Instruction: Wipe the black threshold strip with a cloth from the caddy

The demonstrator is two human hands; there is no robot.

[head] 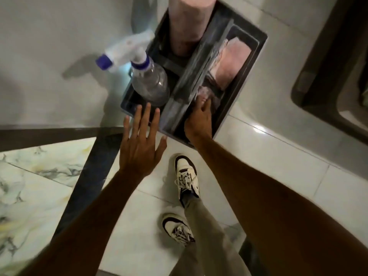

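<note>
Both bare arms stretch forward and down, well apart at the elbows and closing in toward the hands. The left hand [139, 148] is flat, palm down, fingers [148, 114] spread and straight, gripping nothing. The right hand [199, 122] reaches further ahead, knuckles up, fingers curled downward with their tips hidden.

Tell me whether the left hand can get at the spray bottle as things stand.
Probably yes. The left hand hovers open at the caddy's near edge, and the spray bottle stands just beyond its fingertips with nothing between. The right hand is in the other compartment.
</note>
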